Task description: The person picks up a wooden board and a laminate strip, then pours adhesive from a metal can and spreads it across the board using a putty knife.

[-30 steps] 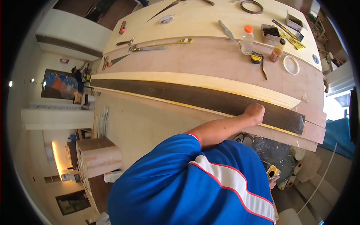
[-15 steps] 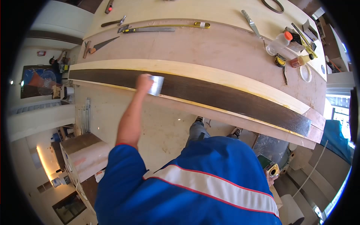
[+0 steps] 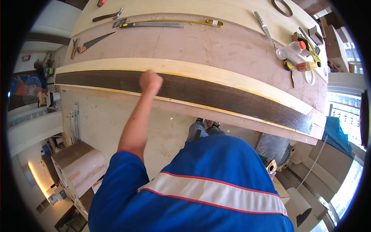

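Observation:
My left hand (image 3: 150, 82) is closed in a fist over the dark brown strip (image 3: 216, 94) of a long board. The flat metal spreader it held a moment ago is now hidden by the fist or turned edge-on. Pale wood (image 3: 185, 69) with yellowish smears along the seam borders the strip. A glossy patch (image 3: 305, 121) shows at the strip's right end. Low at my right side, a can (image 3: 271, 166) with an open top shows past my shirt. My right hand is at this can, nearly all hidden by the shirt.
On the workbench (image 3: 185, 42) lie a handsaw (image 3: 96, 41), hammer (image 3: 108, 16), long saw (image 3: 154, 24), putty knife (image 3: 262, 25), plastic bottle (image 3: 288, 51), tape measure (image 3: 288, 64) and a yellow-capped bottle (image 3: 308, 66). A box (image 3: 79, 166) stands at left.
The spreader's bright blade, earlier visible right of my left fist, no longer shows. The fist has turned. My view has shifted, and the fingers by the can have slipped mostly out of sight.

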